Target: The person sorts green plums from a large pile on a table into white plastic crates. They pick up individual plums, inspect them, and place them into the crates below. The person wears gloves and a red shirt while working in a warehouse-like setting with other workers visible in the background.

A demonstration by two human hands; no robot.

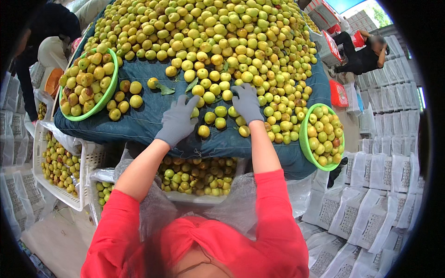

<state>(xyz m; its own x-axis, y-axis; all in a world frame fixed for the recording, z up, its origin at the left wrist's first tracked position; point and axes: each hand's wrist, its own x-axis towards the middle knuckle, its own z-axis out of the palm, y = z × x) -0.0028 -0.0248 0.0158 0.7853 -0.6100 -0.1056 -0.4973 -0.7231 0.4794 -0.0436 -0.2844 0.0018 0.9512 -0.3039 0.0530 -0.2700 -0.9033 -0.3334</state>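
A broad heap of green-yellow jujubes (208,31), some with brown patches, lies on a dark blue cloth (142,114). My left hand (178,120), in a grey knit glove, rests at the heap's near edge with fingers apart, touching a few fruits beside its thumb. To its right, my right hand (247,103), gloved alike, reaches over the fruits with fingers spread and bent downward. What lies under its palm is partly hidden. Several loose jujubes (220,122) sit between the hands. Green leaves (164,89) lie left of the heap's edge.
Green baskets full of jujubes stand at the cloth's left (113,88) and right (303,135). Below the edge are a white crate (83,173) and another fruit-filled container (198,198). Bagged cartons (368,208) line the right. One person (365,52) sits back right; another (48,24) bends at left.
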